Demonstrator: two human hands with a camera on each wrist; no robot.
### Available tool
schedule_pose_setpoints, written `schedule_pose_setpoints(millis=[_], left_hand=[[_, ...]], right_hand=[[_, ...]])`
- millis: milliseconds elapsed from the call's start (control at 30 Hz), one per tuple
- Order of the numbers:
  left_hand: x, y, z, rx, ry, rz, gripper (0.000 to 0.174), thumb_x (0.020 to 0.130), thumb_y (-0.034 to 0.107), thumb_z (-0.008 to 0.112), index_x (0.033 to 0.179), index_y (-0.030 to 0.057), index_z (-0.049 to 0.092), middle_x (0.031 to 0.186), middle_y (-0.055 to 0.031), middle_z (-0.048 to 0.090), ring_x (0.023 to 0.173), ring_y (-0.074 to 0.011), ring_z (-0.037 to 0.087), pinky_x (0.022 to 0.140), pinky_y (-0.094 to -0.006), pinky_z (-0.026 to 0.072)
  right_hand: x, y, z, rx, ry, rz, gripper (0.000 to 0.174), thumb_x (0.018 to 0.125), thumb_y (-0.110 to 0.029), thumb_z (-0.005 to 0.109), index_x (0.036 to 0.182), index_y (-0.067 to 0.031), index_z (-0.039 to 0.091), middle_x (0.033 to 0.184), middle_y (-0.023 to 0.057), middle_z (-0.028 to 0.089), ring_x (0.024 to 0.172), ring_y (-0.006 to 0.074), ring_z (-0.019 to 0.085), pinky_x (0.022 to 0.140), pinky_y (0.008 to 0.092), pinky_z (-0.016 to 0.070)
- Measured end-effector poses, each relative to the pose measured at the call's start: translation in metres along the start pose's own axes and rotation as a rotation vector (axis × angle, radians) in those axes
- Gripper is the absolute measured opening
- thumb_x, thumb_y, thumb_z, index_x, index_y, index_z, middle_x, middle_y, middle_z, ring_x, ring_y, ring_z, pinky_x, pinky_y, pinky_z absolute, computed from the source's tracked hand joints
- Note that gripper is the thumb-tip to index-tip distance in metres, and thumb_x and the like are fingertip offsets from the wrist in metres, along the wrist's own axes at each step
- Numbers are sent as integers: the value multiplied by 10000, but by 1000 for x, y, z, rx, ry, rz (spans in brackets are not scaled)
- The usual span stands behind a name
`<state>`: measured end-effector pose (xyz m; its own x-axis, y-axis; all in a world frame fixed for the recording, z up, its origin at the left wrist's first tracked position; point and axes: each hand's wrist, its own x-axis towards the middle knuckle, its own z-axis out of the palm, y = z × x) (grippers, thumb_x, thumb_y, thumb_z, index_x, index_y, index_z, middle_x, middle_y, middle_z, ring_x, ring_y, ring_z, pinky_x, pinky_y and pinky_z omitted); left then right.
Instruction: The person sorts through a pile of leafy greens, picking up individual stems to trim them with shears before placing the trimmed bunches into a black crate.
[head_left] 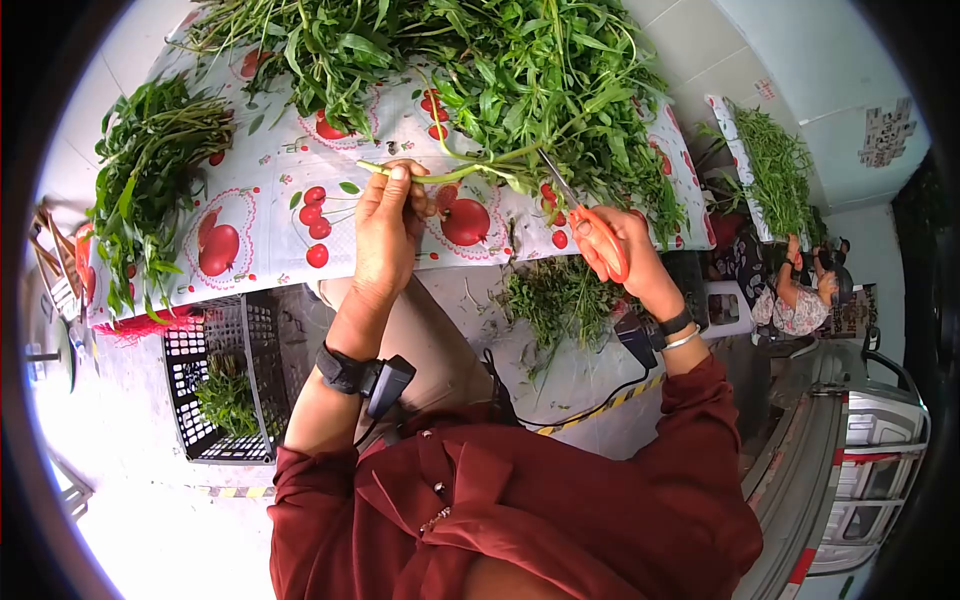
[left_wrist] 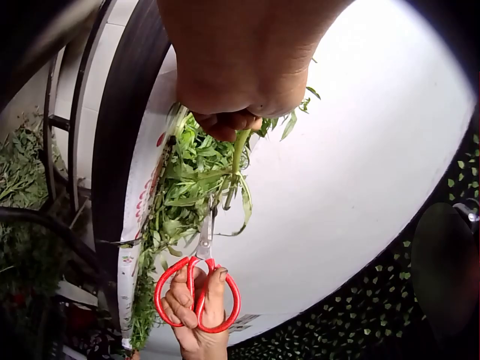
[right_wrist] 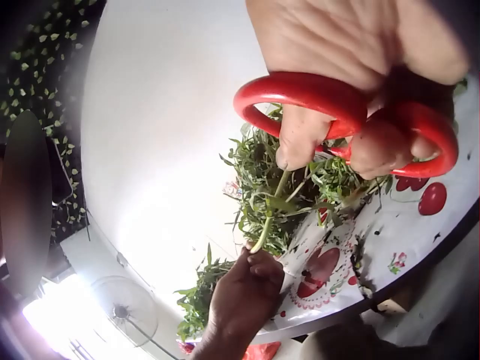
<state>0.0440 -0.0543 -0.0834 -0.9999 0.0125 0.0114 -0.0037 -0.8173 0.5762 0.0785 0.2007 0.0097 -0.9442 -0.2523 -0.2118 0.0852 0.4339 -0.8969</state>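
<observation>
My left hand (head_left: 391, 215) pinches a thick pale-green plant stem (head_left: 452, 174) near its cut end, above the cloth. In my right hand (head_left: 622, 252) is a pair of red-handled scissors (head_left: 605, 238), thumb and fingers through the loops. Their blades reach up-left to the stem's leafy side, right at the stem in the head view. The left wrist view shows the scissors (left_wrist: 204, 255) below the held stem (left_wrist: 238, 154). A large heap of leafy greens (head_left: 540, 85) lies just beyond both hands. The scissors' blades are hidden in the right wrist view.
The table wears a white cloth (head_left: 270, 190) printed with red fruit. A bundle of greens (head_left: 160, 165) hangs over its left edge. Below stands a black crate (head_left: 262, 360) with greens inside. Trimmings (head_left: 560, 300) lie on the floor. Another person (head_left: 795, 300) works at a second table at right.
</observation>
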Motion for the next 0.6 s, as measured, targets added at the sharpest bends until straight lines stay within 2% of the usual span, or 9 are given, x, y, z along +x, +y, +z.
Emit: schedule_pose_setpoints(millis=[100,233,300,367,433,467,500,567,600], left_hand=[[0,3,-1,-111,26,8,192,938,220,455,910,49,539,695,8,463,607,-92,440,616,-244,422],[2,3,-8,-234,-14,28,184,941,222,446,921,54,520,710,7,469,651,-94,444,660,-264,408],[3,3,-9,-255,-32,25,178,941,217,444,927,55,515,712,7,470,656,-96,441,669,-266,399],[4,2,-9,-289,-14,26,172,940,210,445,926,53,513,714,6,470,655,-97,438,666,-264,397],[4,2,-10,-280,-24,27,169,940,206,445,927,52,512,714,5,472,655,-98,442,666,-266,399],[4,2,-10,-272,-29,29,166,939,202,445,928,50,510,714,3,475,655,-98,446,665,-267,401],[4,1,-11,-272,-27,34,166,939,202,445,928,50,510,714,3,475,655,-98,446,665,-267,401],[4,1,-12,-277,-33,24,165,940,199,442,931,48,508,715,-1,482,655,-100,456,664,-272,407],[4,1,-13,-275,-32,25,165,940,199,442,931,48,508,715,-1,482,655,-100,456,664,-272,407]], right_hand=[[-8,4,-5,-6,-12,-44,315,893,-308,533,788,-12,502,587,-12,441,430,52,368,399,202,285],[-18,14,-16,150,80,-111,239,868,-267,583,843,-35,533,572,-26,452,418,51,405,382,198,306],[-22,16,-23,51,342,5,246,858,-277,598,869,-38,540,568,-31,444,430,48,406,388,191,304],[-22,31,-42,35,364,68,260,843,-281,615,858,-28,559,580,-19,474,468,62,446,416,210,338],[-16,58,-60,-374,476,97,268,834,-272,623,848,-8,582,611,6,529,524,78,493,472,231,390],[-13,70,-66,-482,539,117,266,814,-255,627,843,7,597,656,69,593,568,149,556,542,284,437],[-12,76,-69,-483,536,113,266,814,-255,627,843,7,597,656,69,593,568,149,556,542,284,437],[-9,85,-72,-742,569,31,282,789,-262,630,853,10,597,690,129,615,600,238,592,579,335,456],[-5,86,-71,-745,562,36,297,765,-276,632,833,11,592,726,172,615,665,323,602,608,386,460]])
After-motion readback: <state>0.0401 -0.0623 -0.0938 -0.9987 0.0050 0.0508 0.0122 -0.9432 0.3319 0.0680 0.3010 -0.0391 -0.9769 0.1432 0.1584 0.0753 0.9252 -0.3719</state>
